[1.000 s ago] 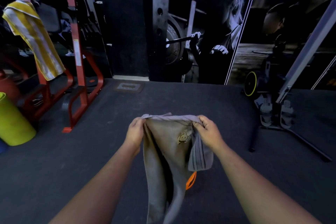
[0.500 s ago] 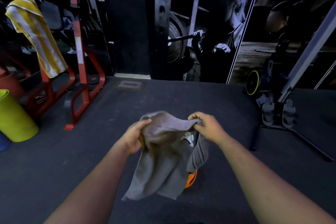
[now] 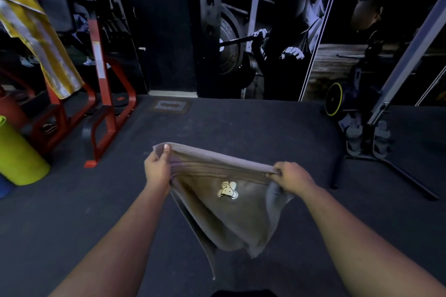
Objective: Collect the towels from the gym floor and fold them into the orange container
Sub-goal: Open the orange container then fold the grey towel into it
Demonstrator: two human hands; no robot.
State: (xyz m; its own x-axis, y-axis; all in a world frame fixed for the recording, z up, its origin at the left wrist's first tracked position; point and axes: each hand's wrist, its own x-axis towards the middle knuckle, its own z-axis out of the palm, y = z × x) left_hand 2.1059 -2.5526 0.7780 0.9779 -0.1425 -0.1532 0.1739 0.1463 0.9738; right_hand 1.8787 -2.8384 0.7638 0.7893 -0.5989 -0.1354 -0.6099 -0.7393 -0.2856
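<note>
Folding step: left hand [image 3: 157, 169] & right hand [image 3: 292, 177] pinch grey towel [image 3: 226, 210] top corners, spread above floor; next, prob. bring corners together.

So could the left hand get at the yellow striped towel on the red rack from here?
Probably not yet. The left hand pinches a corner of the grey towel, and the yellow striped towel hangs on the red rack far off to the left, across open floor.
</note>
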